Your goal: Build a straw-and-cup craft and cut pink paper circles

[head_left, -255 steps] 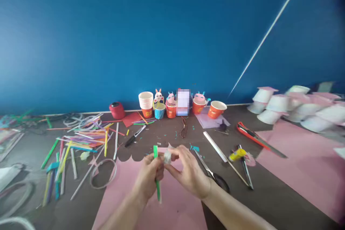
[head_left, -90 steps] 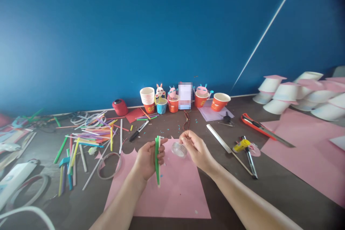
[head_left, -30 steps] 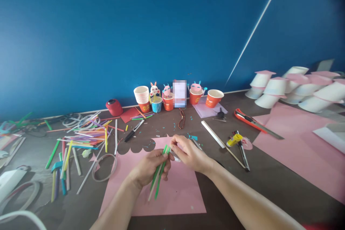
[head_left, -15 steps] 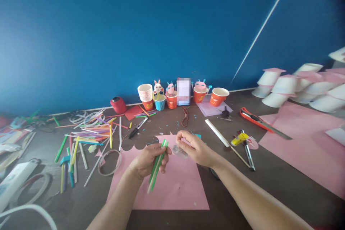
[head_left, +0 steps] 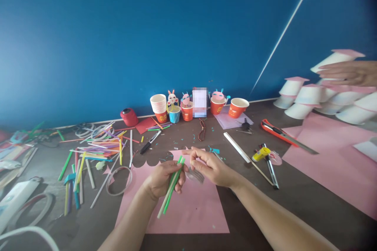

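Note:
Two green-and-white straws (head_left: pixel 171 192) slant through the closed fingers of my left hand (head_left: pixel 167 177), their upper ends showing between thumb and index finger. Just right of them, my right hand (head_left: pixel 210 164) has its fingers curled, with thumb and index finger close together. Under its palm is a clear, blurred item (head_left: pixel 194 175); whether the fingers grip it I cannot make out. Both hands are over a pink sheet (head_left: pixel 185 215) with a scalloped cut edge at its far left.
Colourful straws (head_left: pixel 103 145) and a tape roll (head_left: pixel 119 181) lie left. Paper cups (head_left: pixel 158 104) and cup figures line the wall. On the right are a red cutter (head_left: pixel 287 135), glue stick (head_left: pixel 261 154) and stacked white cups (head_left: pixel 308 96), where another person's hand (head_left: pixel 350 72) reaches in.
Another person's hand has appeared at the cup stack, with a tilted cup. My right index finger has stretched a little toward the straws, whose lower ends have shifted slightly left and down.

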Available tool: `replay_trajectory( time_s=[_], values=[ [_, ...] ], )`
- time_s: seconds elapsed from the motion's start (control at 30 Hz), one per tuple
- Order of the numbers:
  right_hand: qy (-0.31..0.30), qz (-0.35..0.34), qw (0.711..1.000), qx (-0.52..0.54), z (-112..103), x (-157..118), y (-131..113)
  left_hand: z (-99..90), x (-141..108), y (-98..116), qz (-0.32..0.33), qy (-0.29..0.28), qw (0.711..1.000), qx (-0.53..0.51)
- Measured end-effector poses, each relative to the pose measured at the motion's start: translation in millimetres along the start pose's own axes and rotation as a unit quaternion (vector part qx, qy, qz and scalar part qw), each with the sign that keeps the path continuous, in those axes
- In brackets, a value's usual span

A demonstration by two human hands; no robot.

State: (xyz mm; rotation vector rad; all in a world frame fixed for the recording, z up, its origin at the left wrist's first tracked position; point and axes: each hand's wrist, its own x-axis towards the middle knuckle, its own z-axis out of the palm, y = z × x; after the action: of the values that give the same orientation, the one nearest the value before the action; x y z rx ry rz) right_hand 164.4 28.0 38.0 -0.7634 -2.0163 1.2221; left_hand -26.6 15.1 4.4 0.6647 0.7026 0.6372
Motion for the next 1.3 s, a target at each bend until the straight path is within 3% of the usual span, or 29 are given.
replay_trajectory(
  time_s=[0.93, 1.3],
  values=[
    [-0.039, -0.031, 0.993, -0.105, 4, 0, -7, -0.5, 4, -6, 0.023, 0.025, 0.999, 0.021],
    [0.053, 0.036, 0.992, -0.108, 7, 3, 0, 8.9, -2, 0, 0.013, 0.073, 0.985, 0.158]
  ],
)
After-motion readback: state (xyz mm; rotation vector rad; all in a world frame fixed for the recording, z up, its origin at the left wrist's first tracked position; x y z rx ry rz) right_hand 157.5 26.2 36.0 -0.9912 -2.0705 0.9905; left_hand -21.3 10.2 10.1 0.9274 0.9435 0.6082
